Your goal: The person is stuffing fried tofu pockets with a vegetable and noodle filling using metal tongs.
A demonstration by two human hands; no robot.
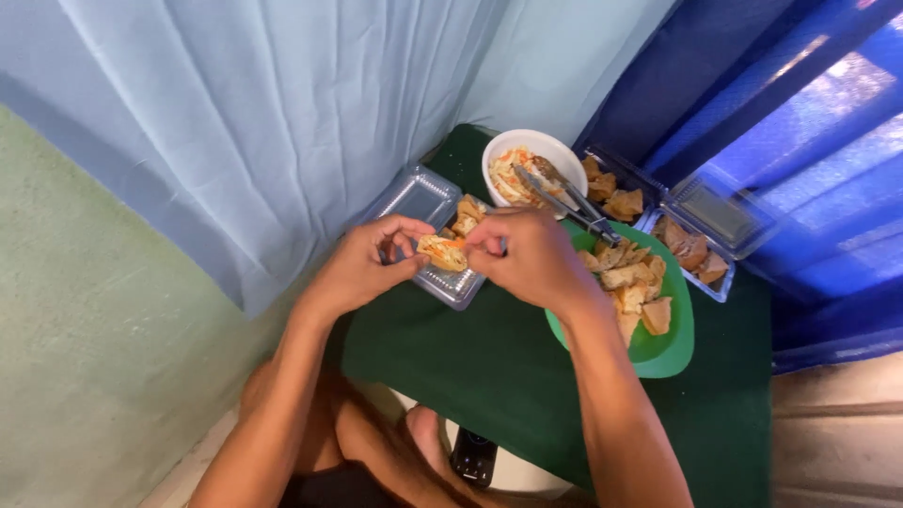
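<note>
Your left hand (362, 266) and right hand (529, 259) meet near the middle of the view, both closed on one piece of stuffed fried tofu (442, 252), golden brown with pale and orange shredded filling showing. Your left fingers pinch its left end; your right fingers grip its right end.

The tofu piece is held just above a clear plastic clamshell container (425, 202), rectangular with its lid hinged open toward 11 o'clock. A few more filled pieces lie in it at about 12 o'clock from your hands.

Everything rests on a table (489, 367) covered in dark green cloth. At 1 o'clock from your hands sits a round white bowl (555, 149) of shredded vegetable filling, with metal tongs (564, 198) leaning out of it toward 4 o'clock. At 3 o'clock, touching your right wrist, is a green plate (670, 339) heaped with plain fried tofu. Beyond it, at 2 o'clock, two more open clear plastic containers (705, 245) hold fried pieces, against a blue curtain (800, 113). A pale blue curtain (263, 122) hangs at 10 o'clock.
</note>
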